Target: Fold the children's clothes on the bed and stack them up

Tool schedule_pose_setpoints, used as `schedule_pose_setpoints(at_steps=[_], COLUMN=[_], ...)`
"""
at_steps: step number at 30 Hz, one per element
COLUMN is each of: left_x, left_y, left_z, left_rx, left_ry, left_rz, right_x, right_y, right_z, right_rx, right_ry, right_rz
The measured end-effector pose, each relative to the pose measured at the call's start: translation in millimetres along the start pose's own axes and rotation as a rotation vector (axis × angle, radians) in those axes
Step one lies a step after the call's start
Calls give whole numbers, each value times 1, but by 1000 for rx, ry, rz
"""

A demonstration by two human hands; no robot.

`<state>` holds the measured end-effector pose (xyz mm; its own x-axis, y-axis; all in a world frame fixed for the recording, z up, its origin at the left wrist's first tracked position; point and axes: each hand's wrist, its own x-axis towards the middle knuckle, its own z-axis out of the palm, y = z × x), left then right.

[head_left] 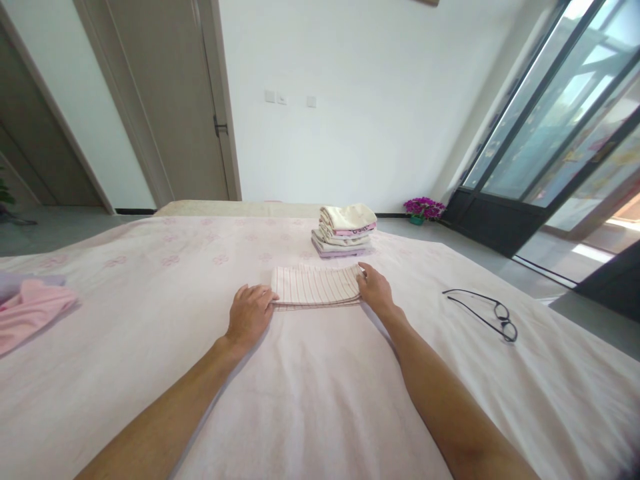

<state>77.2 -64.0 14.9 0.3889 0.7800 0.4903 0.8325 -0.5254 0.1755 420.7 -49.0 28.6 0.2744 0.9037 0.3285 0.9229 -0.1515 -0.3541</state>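
Note:
A folded striped cloth [316,285], cream with thin reddish lines, lies flat on the pink bedspread [300,373] in front of me. At its left end is my left hand [251,311], with thumb and fingers closed on the edge. My right hand [375,288] pinches the opposite end, its fingertips over the upper right corner. Just beyond the cloth, slightly right, stands a stack of folded clothes [345,230] in cream, pink and lilac.
Black-framed glasses [503,320] lie on the bed to the right. At the left edge is a loose pink garment [35,310] beside a lilac one. Purple flowers [424,208] stand on the floor past the bed, near a glass door [530,147].

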Motion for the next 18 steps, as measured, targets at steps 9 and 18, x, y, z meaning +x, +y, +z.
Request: schedule_pose_setpoints(at_steps=[9, 18], left_x=[-4, -12], left_y=[-8, -9], left_z=[5, 1], left_rx=[81, 136], left_ry=[20, 7], left_rz=[96, 248], right_x=[1, 0], right_y=[2, 3], right_z=[1, -6], right_rx=[-44, -120], right_ry=[-71, -99], right_rz=[19, 50])
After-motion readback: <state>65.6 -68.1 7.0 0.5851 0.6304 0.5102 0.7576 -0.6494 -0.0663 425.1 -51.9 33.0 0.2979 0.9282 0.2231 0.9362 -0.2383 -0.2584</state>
